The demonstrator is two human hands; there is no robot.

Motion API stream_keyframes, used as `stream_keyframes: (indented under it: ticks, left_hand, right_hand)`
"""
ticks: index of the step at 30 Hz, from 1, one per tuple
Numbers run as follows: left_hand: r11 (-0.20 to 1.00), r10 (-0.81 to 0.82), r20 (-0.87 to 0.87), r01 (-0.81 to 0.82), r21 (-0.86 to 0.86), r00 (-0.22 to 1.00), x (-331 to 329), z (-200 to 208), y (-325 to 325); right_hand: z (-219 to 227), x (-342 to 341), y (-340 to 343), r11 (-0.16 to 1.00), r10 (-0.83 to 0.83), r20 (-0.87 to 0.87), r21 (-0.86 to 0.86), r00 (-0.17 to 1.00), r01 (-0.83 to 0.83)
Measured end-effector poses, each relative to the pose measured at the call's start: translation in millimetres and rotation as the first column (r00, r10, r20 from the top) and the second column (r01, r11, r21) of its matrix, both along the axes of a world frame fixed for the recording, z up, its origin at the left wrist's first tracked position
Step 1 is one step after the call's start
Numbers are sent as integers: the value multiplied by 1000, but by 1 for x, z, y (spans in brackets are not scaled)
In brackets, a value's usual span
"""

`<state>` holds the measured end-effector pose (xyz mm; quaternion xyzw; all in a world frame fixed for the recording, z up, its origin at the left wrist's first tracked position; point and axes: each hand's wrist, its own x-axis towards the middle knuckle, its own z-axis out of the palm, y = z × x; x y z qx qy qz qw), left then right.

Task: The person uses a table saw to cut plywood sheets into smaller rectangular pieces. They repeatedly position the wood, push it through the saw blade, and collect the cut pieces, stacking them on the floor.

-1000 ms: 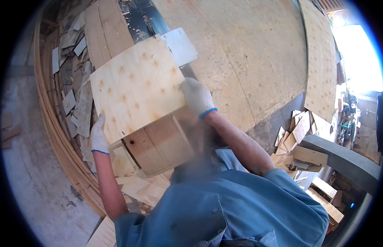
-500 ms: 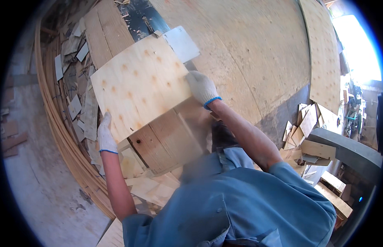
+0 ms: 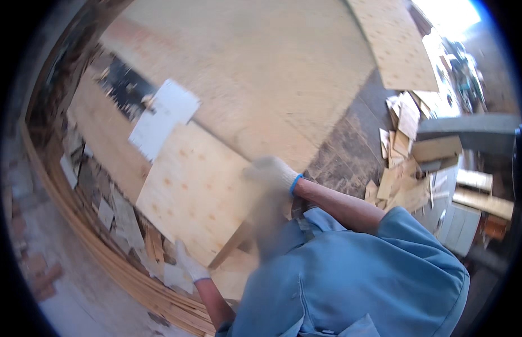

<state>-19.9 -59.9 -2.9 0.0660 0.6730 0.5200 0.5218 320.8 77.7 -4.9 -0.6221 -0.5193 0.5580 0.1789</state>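
Observation:
Both my hands, in white knit gloves with blue cuffs, are on a pale square plywood panel (image 3: 196, 188) dotted with brown knots. My left hand (image 3: 189, 261) grips its near left edge, the fingers partly hidden at the rim. At the right corner, my right hand (image 3: 272, 173) is closed on the edge, somewhat blurred. The panel lies low over the wooden worktop, its far corner against or just over a white flat plate (image 3: 164, 119). Past that plate is a black metal plate (image 3: 126, 84) strewn with wood chips.
A large plywood worktop (image 3: 244, 67) stretches ahead. Offcuts (image 3: 106, 213) and long bent strips (image 3: 98, 236) line the left side. More scrap pieces (image 3: 404, 121) are heaped at the right beside a grey beam (image 3: 468, 129). Another plywood sheet (image 3: 395, 45) lies at the far right.
The view has swung to the right. My hands have drawn the panel back toward my body, uncovering more of the white plate. Both hands still hold the panel.

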Motion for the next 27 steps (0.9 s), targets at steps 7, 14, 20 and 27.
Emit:
stream_keyframes:
  ticks: [7, 14, 20, 27]
  left_hand:
    - [976, -212, -118, 217, 30, 970, 116, 25, 23]
    - [746, -666, 58, 664, 51, 744, 273, 25, 39]
    - [547, -835, 159, 827, 129, 527, 440, 1, -9]
    - [187, -958, 177, 959, -215, 227, 548, -45, 14]
  right_hand:
    - [24, 145, -65, 960, -215, -232, -228, 949, 162]
    - [21, 320, -222, 955, -285, -247, -150, 926, 254]
    - [50, 424, -359, 709, -662, -191, -474, 725, 522]
    - [6, 515, -432, 273, -962, -66, -234, 264, 933]
